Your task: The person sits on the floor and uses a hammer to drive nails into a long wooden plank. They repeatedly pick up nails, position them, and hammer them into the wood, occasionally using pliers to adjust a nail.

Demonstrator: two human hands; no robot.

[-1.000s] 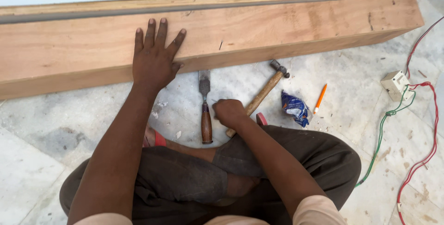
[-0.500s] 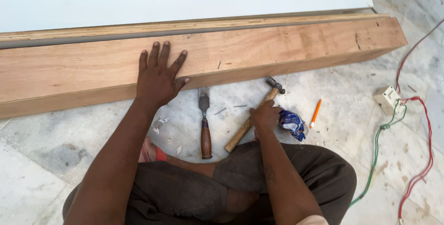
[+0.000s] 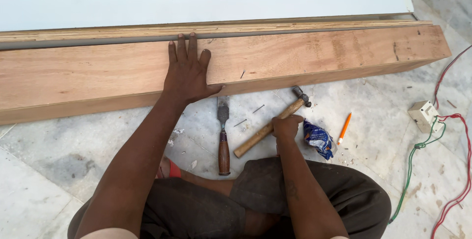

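In the head view, the left hand (image 3: 189, 72) lies flat with fingers spread on the long wooden beam (image 3: 314, 55) at the far side of the marble floor (image 3: 59, 145). The right hand (image 3: 286, 127) is closed around the wooden handle of the hammer (image 3: 273, 123), which lies on the floor just right of the chisel (image 3: 223, 136). A blue packet (image 3: 318, 138) and an orange pencil (image 3: 344, 128) lie right of that hand.
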